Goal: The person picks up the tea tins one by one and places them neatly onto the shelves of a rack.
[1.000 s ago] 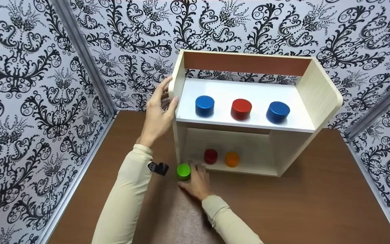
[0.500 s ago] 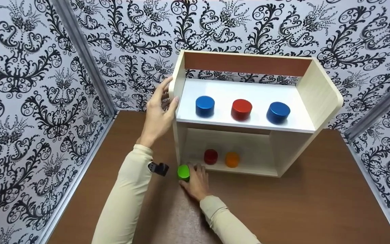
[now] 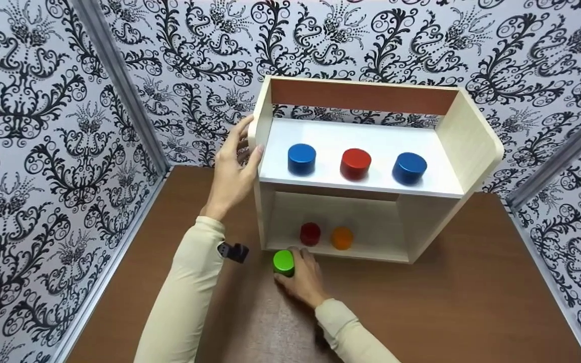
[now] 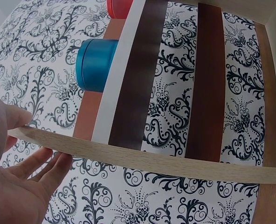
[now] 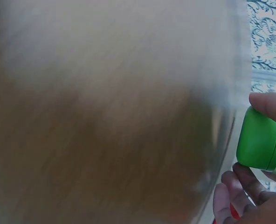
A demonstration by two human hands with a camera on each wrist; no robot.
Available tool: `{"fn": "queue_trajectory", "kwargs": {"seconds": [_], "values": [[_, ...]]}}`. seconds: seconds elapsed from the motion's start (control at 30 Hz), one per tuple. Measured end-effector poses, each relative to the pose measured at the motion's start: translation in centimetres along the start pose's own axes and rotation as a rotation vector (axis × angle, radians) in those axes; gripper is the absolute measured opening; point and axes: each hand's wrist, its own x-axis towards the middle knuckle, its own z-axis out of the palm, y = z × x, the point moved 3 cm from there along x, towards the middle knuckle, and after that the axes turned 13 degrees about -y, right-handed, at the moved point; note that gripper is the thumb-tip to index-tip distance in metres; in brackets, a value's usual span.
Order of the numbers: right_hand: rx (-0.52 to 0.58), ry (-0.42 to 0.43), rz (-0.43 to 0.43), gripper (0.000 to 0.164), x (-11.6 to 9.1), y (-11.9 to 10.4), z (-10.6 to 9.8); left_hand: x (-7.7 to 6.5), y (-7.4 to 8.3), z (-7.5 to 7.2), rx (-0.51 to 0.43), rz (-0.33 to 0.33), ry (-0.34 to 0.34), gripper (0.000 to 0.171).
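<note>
My left hand point(image 3: 232, 176) grips the front edge of the left side panel of a pale wooden shelf unit point(image 3: 431, 222). In the left wrist view its thumb and fingers lie on either side of that panel's edge point(image 4: 147, 161). A green round lidded container point(image 3: 284, 260) is pinched by my right hand point(image 3: 306, 280), just in front of the unit's lower left corner. The right wrist view shows the thumb on one side of the green container point(image 5: 259, 140) and fingers on the other.
On the white upper shelf stand a blue container point(image 3: 301, 159), a red container point(image 3: 355, 164) and another blue container point(image 3: 409, 168). A dark red container point(image 3: 310, 234) and an orange container point(image 3: 342, 238) are in the lower compartment. Patterned walls enclose the brown table point(image 3: 472, 302).
My right hand has moved the green container right and slightly toward me, away from the unit's lower left corner. My left hand keeps its hold on the side panel.
</note>
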Motion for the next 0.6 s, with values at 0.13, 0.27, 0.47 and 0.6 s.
{"fn": "queue_trajectory", "kwargs": {"seconds": [0.13,0.27,0.47,0.6], "values": [[0.023,-0.007,0.011,0.063,-0.8,0.5,-1.5,-0.1,-0.1,-0.1,-0.006,-0.001,-0.002,0.056],[0.033,-0.005,0.007,0.064,-1.7,1.1,-3.0,-0.1,-0.1,-0.1,-0.016,0.000,-0.004,0.056],[0.018,0.021,0.015,0.065,-3.0,2.5,-5.3,0.0,-0.1,0.0,-0.016,-0.011,-0.002,0.056],[-0.009,0.042,0.019,0.064,-3.7,3.7,-6.7,0.1,-0.1,0.1,-0.015,-0.025,-0.003,0.056]]}}
